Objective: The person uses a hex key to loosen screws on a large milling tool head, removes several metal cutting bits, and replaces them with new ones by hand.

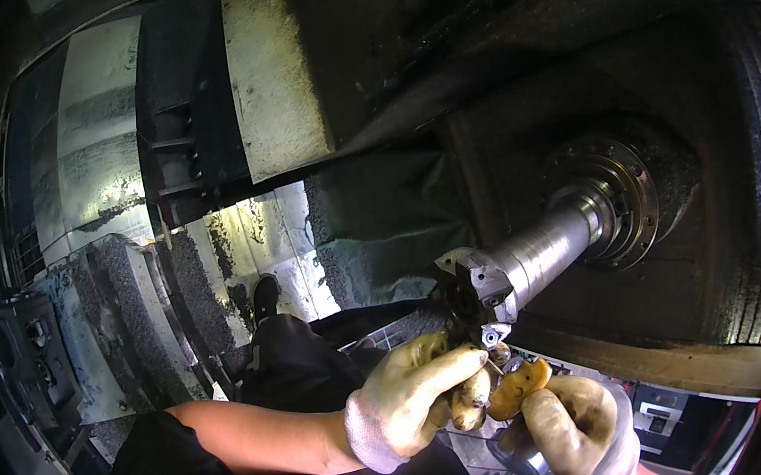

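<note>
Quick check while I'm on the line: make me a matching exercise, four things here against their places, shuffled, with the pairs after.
1. Silver, multi-edged metal cutter head
2. Round metal flange with bolt holes
3. Left hand in stained, pale glove
4. Black shoe

A. Upper-right end of the smooth silver cylindrical shaft
B. Picture's left half, beside a bright surface
C. Shaft's lower-left end
D. Just below the cutter head

Pairs: 1-C; 2-A; 3-D; 4-B

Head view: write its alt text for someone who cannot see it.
Gloved left hand and right hand work close together below the notched head of a thick metal shaft, which slants from a round bolted flange inside a dark machine.
</note>
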Available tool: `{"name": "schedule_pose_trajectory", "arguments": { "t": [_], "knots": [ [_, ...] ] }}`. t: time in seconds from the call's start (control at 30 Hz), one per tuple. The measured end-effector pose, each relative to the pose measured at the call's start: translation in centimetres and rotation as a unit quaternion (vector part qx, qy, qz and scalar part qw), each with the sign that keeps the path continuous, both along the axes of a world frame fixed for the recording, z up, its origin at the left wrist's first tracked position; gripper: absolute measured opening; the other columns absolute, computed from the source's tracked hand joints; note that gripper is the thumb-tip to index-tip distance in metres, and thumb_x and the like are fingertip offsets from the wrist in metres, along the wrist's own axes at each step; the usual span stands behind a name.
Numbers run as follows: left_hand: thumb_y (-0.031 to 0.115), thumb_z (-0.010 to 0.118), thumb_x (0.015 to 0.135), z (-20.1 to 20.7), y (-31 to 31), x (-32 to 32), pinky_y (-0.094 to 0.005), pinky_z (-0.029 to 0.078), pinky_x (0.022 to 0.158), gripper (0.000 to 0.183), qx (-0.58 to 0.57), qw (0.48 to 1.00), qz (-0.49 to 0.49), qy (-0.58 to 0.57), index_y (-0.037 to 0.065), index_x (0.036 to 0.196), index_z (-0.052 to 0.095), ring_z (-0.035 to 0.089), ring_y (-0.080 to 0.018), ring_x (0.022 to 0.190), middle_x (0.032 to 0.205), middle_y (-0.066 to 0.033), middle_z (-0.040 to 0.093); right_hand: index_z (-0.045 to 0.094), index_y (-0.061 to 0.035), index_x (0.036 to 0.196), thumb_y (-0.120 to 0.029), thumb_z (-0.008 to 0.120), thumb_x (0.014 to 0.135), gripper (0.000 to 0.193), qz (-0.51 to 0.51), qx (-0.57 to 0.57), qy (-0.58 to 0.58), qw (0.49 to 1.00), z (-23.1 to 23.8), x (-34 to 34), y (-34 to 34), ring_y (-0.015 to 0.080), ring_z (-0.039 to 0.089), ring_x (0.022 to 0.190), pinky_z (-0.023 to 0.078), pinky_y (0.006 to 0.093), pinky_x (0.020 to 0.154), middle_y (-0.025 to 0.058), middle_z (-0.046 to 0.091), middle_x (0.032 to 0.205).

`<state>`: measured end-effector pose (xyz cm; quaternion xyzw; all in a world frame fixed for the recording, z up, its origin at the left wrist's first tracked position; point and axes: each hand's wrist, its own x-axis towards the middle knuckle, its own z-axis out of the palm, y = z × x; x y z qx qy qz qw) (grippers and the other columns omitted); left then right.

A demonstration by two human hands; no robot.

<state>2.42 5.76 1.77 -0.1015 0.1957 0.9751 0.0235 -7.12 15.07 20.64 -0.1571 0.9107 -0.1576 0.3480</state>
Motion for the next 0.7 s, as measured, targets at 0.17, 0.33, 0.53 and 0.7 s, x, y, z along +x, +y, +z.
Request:
{"name": "schedule_pose_trajectory", "arguments": {
  "t": [0.17, 0.33, 0.53, 0.7],
  "knots": [
    [0.001, 0.049, 0.107, -1.3, 0.9, -0.7, -0.0292, 0.052, 0.073, 0.018, -0.344, 0.899, 0.229, 0.146, -0.001, 0.121, 0.061, 0.061, -0.0154, 0.074, 0.090, -0.0055, 0.064, 0.063, 0.0064, 0.131, -0.010, 0.080, 0.082, 0.054, 0.510, 0.086, 0.387, 0.764, 0.3, 0.6, 0.2, 0.0254, 0.066, 0.081, 0.045, 0.0431, 0.072, 0.0187, 0.074, 0.114],
    [-0.013, 0.056, 0.098, -1.2, 0.6, -0.2, -0.0323, 0.055, 0.076, 0.030, -0.133, 0.986, 0.083, 0.065, -0.003, 0.126, 0.059, 0.064, -0.0199, 0.077, 0.093, -0.0098, 0.064, 0.071, 0.0071, 0.106, -0.018, 0.062, 0.099, 0.027, 0.217, 0.043, 0.011, 0.975, 0.9, -0.9, -2.4, 0.0279, 0.073, 0.068, 0.057, 0.0338, 0.066, 0.0167, 0.074, 0.081],
    [-0.009, 0.055, 0.099, -0.8, 0.4, -0.4, -0.0333, 0.056, 0.079, 0.028, -0.105, 0.991, 0.070, 0.055, -0.002, 0.125, 0.060, 0.066, -0.0203, 0.079, 0.092, -0.0100, 0.065, 0.063, 0.0090, 0.130, -0.009, 0.079, 0.082, 0.054, 0.453, 0.080, 0.368, 0.808, 0.3, -0.1, 0.4, 0.0305, 0.071, 0.079, 0.050, 0.0439, 0.072, 0.0193, 0.076, 0.104],
    [-0.006, 0.050, 0.103, -0.7, 0.4, -0.8, -0.0307, 0.054, 0.074, 0.022, -0.187, 0.971, 0.122, 0.084, -0.002, 0.122, 0.061, 0.064, -0.0160, 0.076, 0.091, -0.0070, 0.065, 0.067, 0.0041, 0.124, -0.015, 0.079, 0.084, 0.046, 0.519, 0.074, 0.359, 0.772, -0.5, -0.3, 0.8, 0.0250, 0.066, 0.075, 0.047, 0.0405, 0.072, 0.0113, 0.072, 0.098]
  ]
}}
